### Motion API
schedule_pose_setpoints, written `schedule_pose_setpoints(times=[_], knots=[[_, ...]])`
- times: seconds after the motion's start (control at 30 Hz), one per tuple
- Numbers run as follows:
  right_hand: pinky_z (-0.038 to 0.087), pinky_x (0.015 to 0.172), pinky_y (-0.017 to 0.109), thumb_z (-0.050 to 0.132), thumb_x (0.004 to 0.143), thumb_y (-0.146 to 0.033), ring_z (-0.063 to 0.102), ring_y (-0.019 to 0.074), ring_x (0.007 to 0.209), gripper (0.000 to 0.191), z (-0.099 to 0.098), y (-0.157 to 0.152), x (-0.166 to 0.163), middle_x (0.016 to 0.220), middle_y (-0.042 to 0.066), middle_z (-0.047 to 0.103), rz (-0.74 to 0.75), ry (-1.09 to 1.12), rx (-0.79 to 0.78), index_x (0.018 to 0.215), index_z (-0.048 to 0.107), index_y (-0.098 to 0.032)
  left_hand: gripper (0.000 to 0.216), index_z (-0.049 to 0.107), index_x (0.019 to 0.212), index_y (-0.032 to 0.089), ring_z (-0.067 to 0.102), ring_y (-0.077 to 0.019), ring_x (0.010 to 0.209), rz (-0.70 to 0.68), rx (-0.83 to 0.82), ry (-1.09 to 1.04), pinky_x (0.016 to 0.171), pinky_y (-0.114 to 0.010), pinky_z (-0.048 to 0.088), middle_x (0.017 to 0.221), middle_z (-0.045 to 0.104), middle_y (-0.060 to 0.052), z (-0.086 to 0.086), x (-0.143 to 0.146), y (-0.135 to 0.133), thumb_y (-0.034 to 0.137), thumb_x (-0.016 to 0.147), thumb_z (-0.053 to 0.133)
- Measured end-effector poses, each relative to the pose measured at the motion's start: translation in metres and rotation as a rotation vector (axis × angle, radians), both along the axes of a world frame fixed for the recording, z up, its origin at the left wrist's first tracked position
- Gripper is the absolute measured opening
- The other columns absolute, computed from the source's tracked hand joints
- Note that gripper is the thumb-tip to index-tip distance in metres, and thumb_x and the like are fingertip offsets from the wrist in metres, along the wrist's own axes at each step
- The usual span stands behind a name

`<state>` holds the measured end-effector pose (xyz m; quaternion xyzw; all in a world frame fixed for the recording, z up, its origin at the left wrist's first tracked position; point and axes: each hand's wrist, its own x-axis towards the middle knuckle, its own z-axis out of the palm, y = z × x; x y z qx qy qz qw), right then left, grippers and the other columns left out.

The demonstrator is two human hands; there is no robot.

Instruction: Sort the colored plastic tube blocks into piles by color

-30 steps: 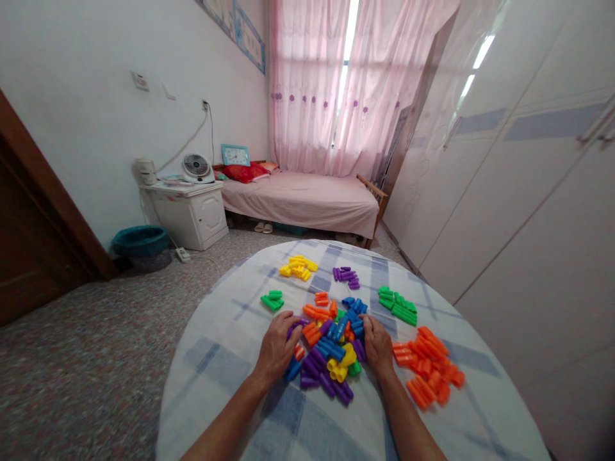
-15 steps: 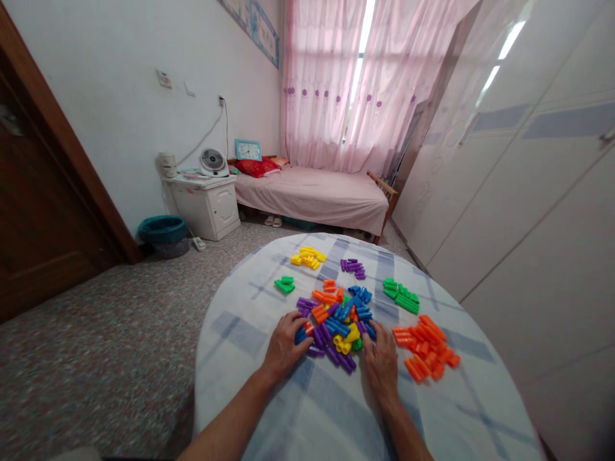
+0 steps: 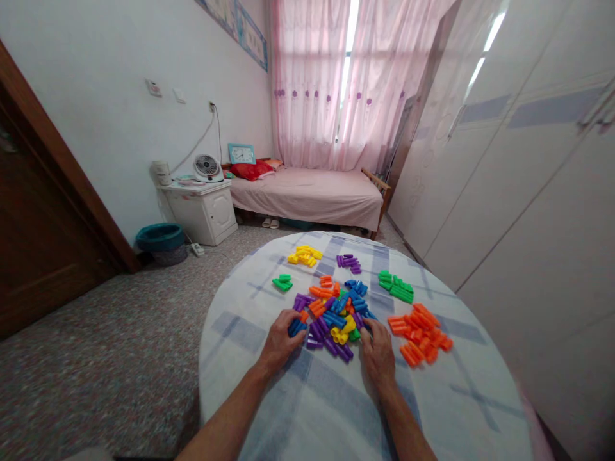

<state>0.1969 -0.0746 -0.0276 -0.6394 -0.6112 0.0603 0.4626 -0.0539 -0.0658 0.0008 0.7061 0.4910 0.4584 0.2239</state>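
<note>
A mixed pile of coloured plastic tube pieces (image 3: pixel 336 317) lies in the middle of a round table covered by a white and blue checked cloth (image 3: pixel 336 410). My left hand (image 3: pixel 281 340) rests at the pile's left edge, its fingers curled over a few blue pieces (image 3: pixel 296 327). At the pile's near right edge, my right hand (image 3: pixel 377 351) lies flat with fingers stretched out and touches the nearest pieces. Sorted groups lie around the pile: orange (image 3: pixel 418 334), green (image 3: pixel 396 287), purple (image 3: pixel 348 261), yellow (image 3: pixel 303 255), a small green group (image 3: pixel 282 282).
The table's edge curves close on the left. Beyond it are speckled floor, a teal basin (image 3: pixel 160 237), a white bedside cabinet (image 3: pixel 202 214) with a fan, and a pink bed (image 3: pixel 312 195). White wardrobe doors (image 3: pixel 504 179) run along the right; a brown door (image 3: pixel 43 224) stands at left.
Both hands have drawn back toward me along the sides of the mixed pile, from its middle to its near edge. The view has shifted a little.
</note>
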Motion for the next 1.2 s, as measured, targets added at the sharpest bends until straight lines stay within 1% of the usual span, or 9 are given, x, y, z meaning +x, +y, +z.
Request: schedule_pose_setpoints(times=[0.1,0.2,0.37,0.53,0.7,0.87,0.97,1.1,1.2], knots=[[0.041,0.093,0.045,0.039,0.088,-0.032,0.052,0.0245,0.104,0.033,0.004,-0.002,0.0,0.108,0.012,0.06,-0.03,-0.082,0.093,0.108,0.058,-0.016,0.031,0.063,0.098,0.019,0.057,-0.0189,0.099,-0.078,-0.032,-0.083,0.09,-0.033,0.046,0.1,0.062,-0.005,0.004,0.0,-0.002,0.013,0.069,0.056],[0.038,0.097,0.047,0.042,0.088,-0.027,0.048,0.0251,0.113,0.033,0.018,-0.01,-0.004,0.116,0.012,0.057,-0.014,-0.245,0.259,0.117,0.054,-0.016,0.031,0.063,0.101,0.018,0.058,-0.0193,0.099,-0.124,-0.135,-0.247,0.087,-0.032,0.047,0.102,0.063,-0.006,0.01,0.007,-0.008,0.015,0.07,0.058],[0.038,0.099,0.044,0.053,0.084,-0.022,0.041,0.0251,0.125,0.045,0.035,-0.026,-0.027,0.127,0.01,0.053,0.219,-0.482,0.38,0.129,0.046,-0.021,0.034,0.063,0.104,0.015,0.061,-0.0219,0.099,-0.325,-0.303,-0.493,0.09,-0.033,0.047,0.105,0.066,-0.008,0.014,0.024,-0.02,0.024,0.072,0.064],[0.042,0.095,0.039,0.049,0.087,-0.018,0.05,0.0213,0.116,0.037,0.032,-0.028,-0.044,0.113,0.007,0.063,0.383,-0.558,0.363,0.124,0.051,-0.021,0.036,0.062,0.107,0.016,0.059,-0.0225,0.105,-0.464,-0.307,-0.533,0.096,-0.036,0.044,0.109,0.066,-0.008,0.005,0.033,-0.021,0.019,0.071,0.063],[0.045,0.089,0.037,0.051,0.088,-0.022,0.057,0.0197,0.101,0.019,0.031,-0.026,-0.038,0.096,0.005,0.065,0.364,-0.48,0.302,0.106,0.058,-0.022,0.026,0.065,0.095,0.014,0.063,-0.0195,0.091,-0.346,-0.366,-0.514,0.086,-0.032,0.049,0.096,0.068,-0.007,0.008,0.03,-0.02,0.017,0.07,0.062],[0.045,0.089,0.039,0.051,0.087,-0.022,0.055,0.0207,0.101,0.017,0.027,-0.021,-0.02,0.098,0.006,0.063,0.235,-0.352,0.301,0.102,0.058,-0.022,0.023,0.067,0.09,0.013,0.063,-0.0166,0.079,-0.19,-0.34,-0.497,0.074,-0.027,0.051,0.087,0.069,-0.006,0.008,0.022,-0.013,0.022,0.07,0.062],[0.045,0.087,0.04,0.053,0.085,-0.023,0.055,0.0213,0.099,0.016,0.026,-0.021,-0.015,0.097,0.006,0.062,0.228,-0.315,0.295,0.1,0.058,-0.022,0.022,0.068,0.09,0.014,0.062,-0.0155,0.075,-0.117,-0.285,-0.427,0.068,-0.025,0.05,0.085,0.069,-0.006,0.003,0.017,-0.01,0.026,0.074,0.058],[0.045,0.088,0.039,0.055,0.084,-0.025,0.055,0.021,0.099,0.015,0.028,-0.023,-0.02,0.094,0.004,0.063,0.32,-0.29,0.237,0.098,0.059,-0.024,0.02,0.067,0.088,0.016,0.062,-0.0157,0.078,-0.034,-0.203,-0.275,0.069,-0.025,0.048,0.084,0.068,-0.004,0.002,0.012,-0.01,0.026,0.077,0.054],[0.044,0.09,0.039,0.055,0.084,-0.027,0.055,0.021,0.101,0.017,0.029,-0.024,-0.022,0.096,0.004,0.063,0.302,-0.247,0.229,0.1,0.059,-0.024,0.021,0.067,0.087,0.017,0.062,-0.0162,0.079,0.038,-0.149,-0.187,0.072,-0.027,0.048,0.083,0.068,-0.003,0.006,0.006,-0.009,0.028,0.079,0.05]])
